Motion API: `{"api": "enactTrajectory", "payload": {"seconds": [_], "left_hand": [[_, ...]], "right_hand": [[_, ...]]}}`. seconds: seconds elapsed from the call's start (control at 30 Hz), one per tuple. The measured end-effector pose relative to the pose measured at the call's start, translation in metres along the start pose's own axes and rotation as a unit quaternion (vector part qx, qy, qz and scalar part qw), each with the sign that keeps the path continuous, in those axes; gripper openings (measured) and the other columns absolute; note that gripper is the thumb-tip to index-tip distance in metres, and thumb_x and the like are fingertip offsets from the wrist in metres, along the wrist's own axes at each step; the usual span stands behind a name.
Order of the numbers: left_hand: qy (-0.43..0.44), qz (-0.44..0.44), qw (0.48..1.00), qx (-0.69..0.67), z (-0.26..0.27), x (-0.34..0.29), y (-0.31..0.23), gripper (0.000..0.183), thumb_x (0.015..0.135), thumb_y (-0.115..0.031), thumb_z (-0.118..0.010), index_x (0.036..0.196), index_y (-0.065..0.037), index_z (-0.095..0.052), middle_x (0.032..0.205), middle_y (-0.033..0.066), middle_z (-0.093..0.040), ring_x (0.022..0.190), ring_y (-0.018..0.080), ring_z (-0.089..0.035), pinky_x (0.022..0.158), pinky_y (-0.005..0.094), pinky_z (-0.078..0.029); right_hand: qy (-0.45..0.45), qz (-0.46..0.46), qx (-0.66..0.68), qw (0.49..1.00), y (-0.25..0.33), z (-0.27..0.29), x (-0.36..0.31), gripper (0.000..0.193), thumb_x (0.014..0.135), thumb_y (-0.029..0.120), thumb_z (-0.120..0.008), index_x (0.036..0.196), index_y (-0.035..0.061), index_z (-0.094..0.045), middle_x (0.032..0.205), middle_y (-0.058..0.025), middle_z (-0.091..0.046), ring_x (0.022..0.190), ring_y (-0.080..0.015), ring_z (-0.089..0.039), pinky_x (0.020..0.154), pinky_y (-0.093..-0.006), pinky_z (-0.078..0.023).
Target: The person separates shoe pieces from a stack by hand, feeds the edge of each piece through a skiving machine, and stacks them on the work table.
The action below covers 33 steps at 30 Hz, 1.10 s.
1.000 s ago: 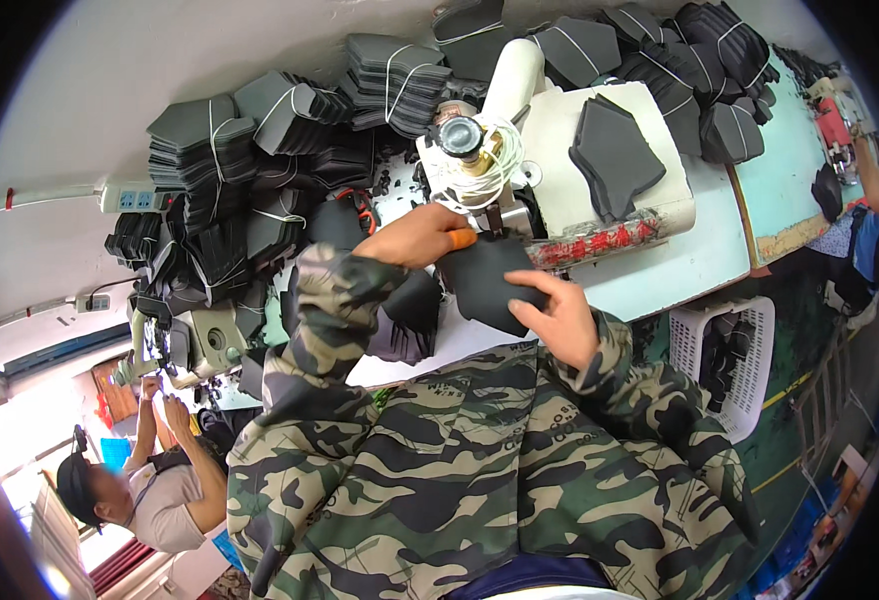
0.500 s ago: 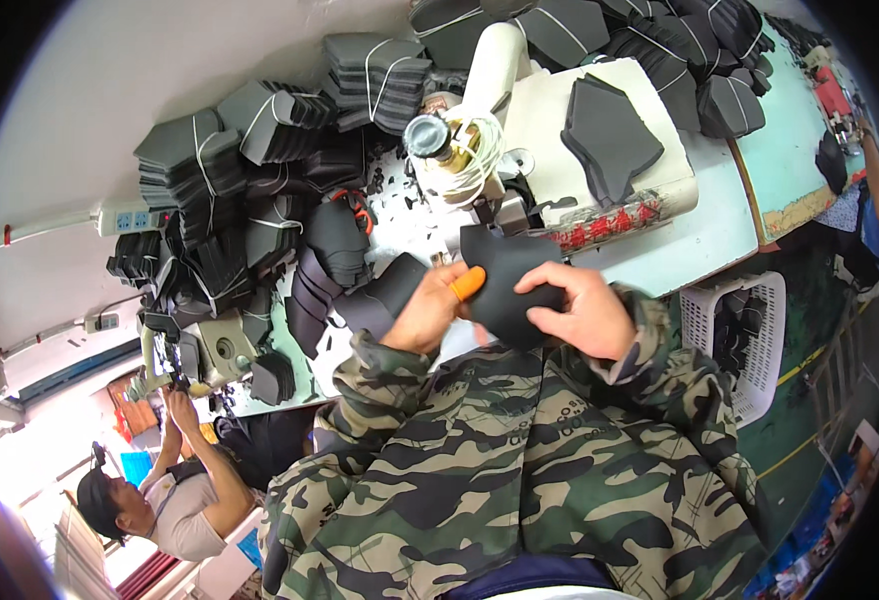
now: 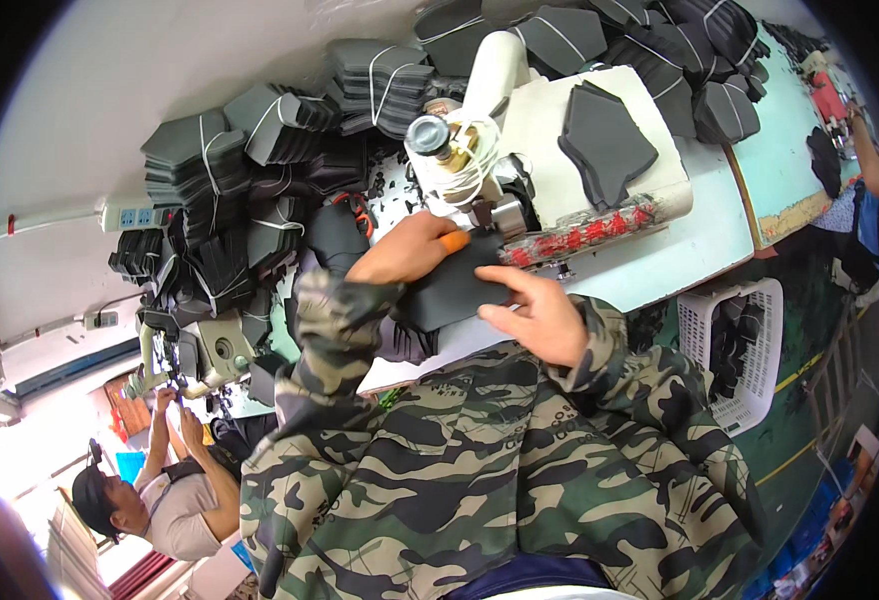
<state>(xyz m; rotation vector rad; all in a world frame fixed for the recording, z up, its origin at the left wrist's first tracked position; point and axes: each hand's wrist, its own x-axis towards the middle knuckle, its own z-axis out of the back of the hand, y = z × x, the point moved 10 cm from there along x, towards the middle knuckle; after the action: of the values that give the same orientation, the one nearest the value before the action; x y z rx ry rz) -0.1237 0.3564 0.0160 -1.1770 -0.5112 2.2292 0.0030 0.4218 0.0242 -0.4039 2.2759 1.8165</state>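
A dark, flat foam-like piece (image 3: pixel 455 292) lies between my two hands, its far edge at the head of a cream-coloured machine (image 3: pixel 508 216). My left hand (image 3: pixel 410 250) presses on its far left part, with an orange cover (image 3: pixel 455 241) on one finger. At the piece's right edge is my right hand (image 3: pixel 543 318), index finger and thumb on the piece and the other fingers curled. More dark cut pieces (image 3: pixel 408 340) lie under and beside the near left side, partly hidden. A small stack of similar pieces (image 3: pixel 605 140) rests on the machine's top.
Stacks of dark pieces (image 3: pixel 192 160) tied with white cord line the table's back. Orange-handled scissors (image 3: pixel 363 214) lie left of the machine. A white basket (image 3: pixel 760 385) with dark pieces stands on the floor at right. A co-worker (image 3: pixel 150 500) sits at the left.
Both hands have brought the dark piece from in front of my chest to the machine head. My left hand moved farther away and left; the piece now lies lower and flatter.
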Motion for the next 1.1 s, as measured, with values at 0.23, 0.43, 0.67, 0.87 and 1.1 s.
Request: {"api": "enactTrajectory", "payload": {"seconds": [0.23, 0.43, 0.67, 0.87, 1.1], "left_hand": [[-0.059, -0.053, 0.992, -0.102, 0.0, 0.009, -0.033, 0.024, 0.091, -0.018, -0.052, 0.095, 0.001, -0.065, 0.062, 0.0067, -0.058, 0.055, 0.0148, -0.055, 0.05, 0.0319, -0.043], [-0.267, 0.089, 0.938, 0.2, 0.022, -0.034, 0.078, 0.03, 0.087, -0.034, -0.059, 0.094, -0.005, -0.058, 0.074, 0.0156, -0.064, 0.071, 0.0318, -0.065, 0.059, 0.0421, -0.049], [-0.102, 0.096, 0.949, 0.283, -0.044, -0.028, 0.167, 0.052, 0.069, -0.038, -0.075, 0.109, -0.009, -0.06, 0.086, 0.0144, -0.064, 0.086, 0.0329, -0.063, 0.075, 0.0426, -0.049], [-0.2, 0.035, 0.938, 0.281, -0.023, -0.017, 0.144, 0.045, 0.064, -0.031, -0.08, 0.093, -0.003, -0.059, 0.079, 0.015, -0.063, 0.078, 0.0334, -0.062, 0.078, 0.041, -0.044], [-0.181, 0.075, 0.942, 0.273, -0.022, -0.009, 0.138, 0.039, 0.068, -0.025, -0.078, 0.092, -0.001, -0.059, 0.079, 0.0186, -0.064, 0.077, 0.0349, -0.063, 0.075, 0.041, -0.047]], "right_hand": [[-0.205, 0.029, 0.003, 0.978, 0.001, 0.091, -0.011, 0.041, 0.084, 0.012, -0.065, 0.118, -0.0075, -0.051, 0.095, -0.0156, -0.066, 0.078, -0.0127, -0.06, 0.073, -0.0261, -0.049], [-0.231, 0.337, -0.323, 0.854, 0.129, 0.13, -0.018, 0.03, 0.078, -0.001, -0.057, 0.106, 0.0061, -0.064, 0.107, -0.013, -0.063, 0.1, -0.0261, -0.059, 0.085, -0.0328, -0.044], [-0.33, 0.282, -0.565, 0.702, 0.115, 0.147, -0.03, 0.037, 0.072, -0.003, -0.055, 0.107, 0.0078, -0.062, 0.113, -0.0114, -0.06, 0.111, -0.0312, -0.053, 0.094, -0.0505, -0.037], [-0.089, 0.205, -0.226, 0.948, 0.057, 0.068, -0.014, 0.021, 0.083, 0.002, -0.06, 0.103, -0.0012, -0.063, 0.089, -0.014, -0.066, 0.081, -0.0219, -0.066, 0.073, -0.0297, -0.051], [-0.034, 0.086, -0.109, 0.99, 0.013, 0.047, -0.006, 0.02, 0.081, 0.001, -0.061, 0.1, -0.0021, -0.064, 0.091, -0.0125, -0.067, 0.084, -0.0193, -0.066, 0.077, -0.0278, -0.051]]}}
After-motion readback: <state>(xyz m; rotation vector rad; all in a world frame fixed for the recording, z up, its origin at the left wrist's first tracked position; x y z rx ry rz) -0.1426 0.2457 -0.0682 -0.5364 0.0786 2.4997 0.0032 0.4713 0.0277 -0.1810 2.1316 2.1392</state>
